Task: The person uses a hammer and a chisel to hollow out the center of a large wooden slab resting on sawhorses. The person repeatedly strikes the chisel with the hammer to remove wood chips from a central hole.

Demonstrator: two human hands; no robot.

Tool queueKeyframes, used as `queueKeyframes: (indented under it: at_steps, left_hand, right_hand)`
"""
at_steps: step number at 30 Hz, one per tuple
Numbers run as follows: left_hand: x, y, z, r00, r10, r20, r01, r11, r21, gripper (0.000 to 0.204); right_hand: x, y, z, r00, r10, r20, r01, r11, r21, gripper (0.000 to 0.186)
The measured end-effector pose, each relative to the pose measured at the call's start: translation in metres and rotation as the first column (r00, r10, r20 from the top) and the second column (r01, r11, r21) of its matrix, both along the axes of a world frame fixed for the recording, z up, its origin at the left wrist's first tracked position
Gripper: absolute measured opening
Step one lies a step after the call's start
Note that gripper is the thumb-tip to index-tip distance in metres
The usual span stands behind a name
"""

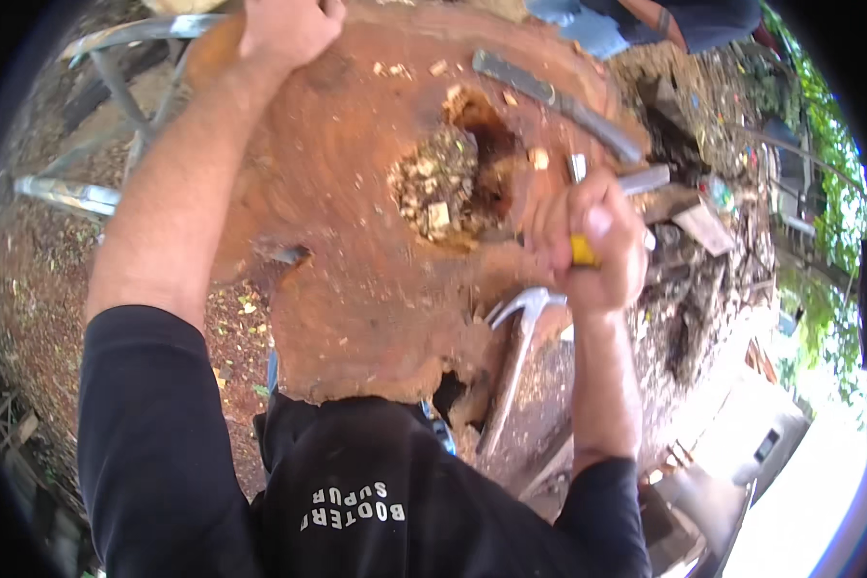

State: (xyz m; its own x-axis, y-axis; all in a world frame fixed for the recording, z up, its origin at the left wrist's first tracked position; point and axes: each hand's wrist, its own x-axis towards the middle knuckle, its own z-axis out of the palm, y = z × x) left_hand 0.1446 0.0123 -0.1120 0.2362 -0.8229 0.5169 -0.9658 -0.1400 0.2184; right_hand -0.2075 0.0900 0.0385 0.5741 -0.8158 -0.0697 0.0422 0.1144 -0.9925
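A large reddish-brown wooden slab point(318, 183) has a ragged hollow point(433, 183) full of chips. My left hand point(289, 29) is at the slab's far side, its fingers partly cut off by the top edge of the picture. On the right, beside the hollow, my right hand point(592, 231) is closed round a yellow-handled tool point(583, 249), slightly blurred. A claw hammer point(515, 352) lies below that hand. A long, flat dark bar point(559, 101) rests along the upper right of the slab.
Metal tube framework point(67, 193) stands at left above leaf-strewn soil point(241, 347). Another person point(684, 24) is at the top right. A pale board point(703, 226), scrap wood and debris lie right of the slab, with greenery point(819, 144) beyond.
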Motion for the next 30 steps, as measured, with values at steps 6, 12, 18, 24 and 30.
queueKeyframes:
  at_steps: [6,12,18,24,30]
  left_hand:
    - [0.015,0.001,-0.012,0.987,-0.033,-0.157,0.019,0.996,-0.087,0.039]
    - [-0.109,0.068,0.078,0.515,-0.439,-0.736,0.519,0.843,-0.139,0.040]
    - [-0.183,0.108,0.131,0.255,-0.354,-0.900,0.925,0.361,0.120,0.054]
    - [-0.147,0.061,0.072,0.087,-0.046,-0.995,0.647,0.762,0.021,0.042]
    - [-0.095,0.048,0.117,0.070,-0.329,-0.942,0.508,0.824,-0.250,0.041]
  right_hand:
    - [-0.005,0.003,-0.003,0.999,0.019,0.044,-0.022,0.998,0.067,0.023]
    - [-0.022,0.027,0.001,0.955,-0.273,-0.114,0.249,0.950,-0.188,0.041]
    - [-0.073,0.074,-0.012,0.756,-0.524,-0.393,0.499,0.849,-0.172,0.027]
    - [-0.123,0.174,-0.055,0.428,-0.399,-0.811,0.227,0.916,-0.331,0.021]
    - [-0.134,0.224,-0.063,0.238,-0.278,-0.930,0.278,0.938,-0.209,0.041]
